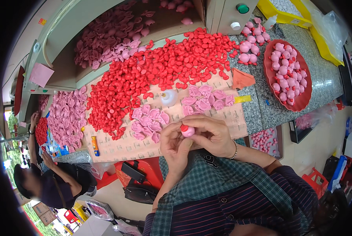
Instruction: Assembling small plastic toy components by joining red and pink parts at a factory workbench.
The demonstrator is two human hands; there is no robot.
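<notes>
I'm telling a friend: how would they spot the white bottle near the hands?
Find the long heap of small, rounded red pieces. Just below its middle, where two clusters of curled pink pieces nearly meet, sits the round bottle. Its translucent white body contrasts with both.

A small, rounded, smooth pink ball with a bright red piece on it point(187, 131) lies nearer the person than the round, whitish translucent bottle with a narrow tip point(169, 98), and slightly to the bottle's right. Its surface has a soft shine; whether it is plastic or rubber cannot be told. It is tilted, the red piece at its upper left, toward the bottle, and the pink bulge turned away from it. The fingers of the left hand point(175, 146) and right hand point(214, 137) enclose it, covering part of its outline.
</notes>
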